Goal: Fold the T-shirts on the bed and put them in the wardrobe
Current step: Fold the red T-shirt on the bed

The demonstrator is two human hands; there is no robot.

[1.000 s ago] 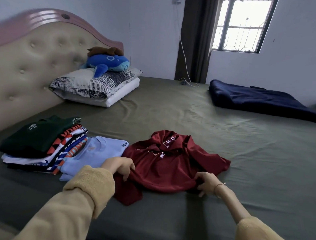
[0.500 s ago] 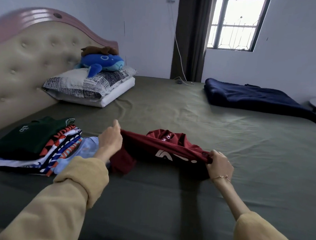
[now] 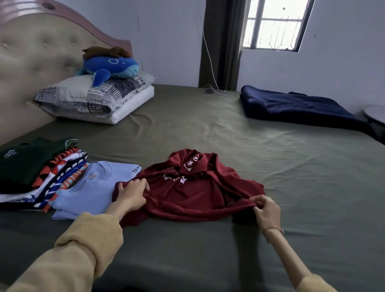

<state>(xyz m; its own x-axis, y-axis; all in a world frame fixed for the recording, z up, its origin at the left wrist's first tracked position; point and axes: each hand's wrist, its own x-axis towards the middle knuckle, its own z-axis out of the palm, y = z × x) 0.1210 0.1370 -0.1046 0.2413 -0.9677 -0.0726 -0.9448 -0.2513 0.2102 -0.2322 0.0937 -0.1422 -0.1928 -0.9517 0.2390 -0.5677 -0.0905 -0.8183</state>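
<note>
Change: half a second ago the dark red T-shirt with white lettering hung lifted and stretched between both hands; now it lies down on the olive-green bed sheet, rumpled, collar away from the person.
Meaning: likely a shake-out to spread it; folding of this shirt not yet begun.
Left hand: fingers curled on the shirt's left hem corner.
Right hand: pinches the right hem corner.
Done so far: folded pale blue T-shirt touches the red shirt's left edge; stack of folded patterned shirts with a dark green one on top just beyond.
Room: open sheet to the right and ahead; folded navy blanket and pillows well apart.
</note>
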